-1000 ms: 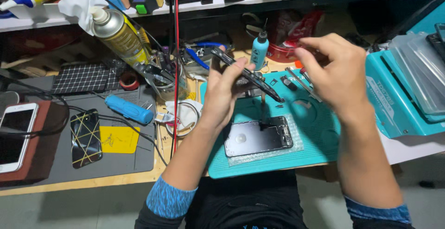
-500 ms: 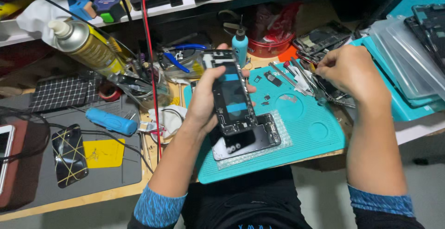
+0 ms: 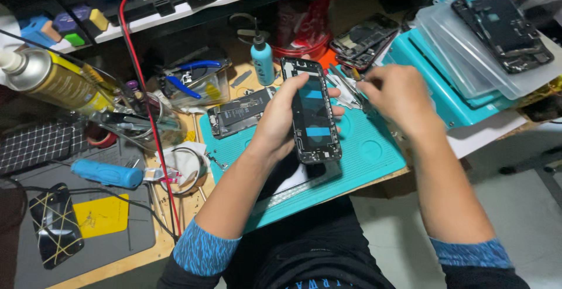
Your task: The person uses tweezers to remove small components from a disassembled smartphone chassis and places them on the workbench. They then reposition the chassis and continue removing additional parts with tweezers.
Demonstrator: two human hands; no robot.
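Black, gutted phone housing with two blue strips inside [image 3: 315, 113] now lifted off the teal silicone work mat [image 3: 374, 148] and clamped upright-ish in the left hand [image 3: 280, 119], thumb on one long edge, fingers wrapped behind; half a second ago still lying low over the mat, a second ago not yet raised at all. Held above the mat's middle, open side toward the camera. Right hand [image 3: 398, 98] shifted from the phone to the cluster of thin metal tools [image 3: 345, 87] at the mat's far edge, fingers curled together there; whether pinched on a tool cannot be told. Hands apart now, where earlier joined over the work. Judged: inspection or a tool change under way. Detached dark phone panel [image 3: 240, 112] lying left of the housing, small blue-capped bottle [image 3: 261, 60] behind it on the counter [image 3: 146, 248].
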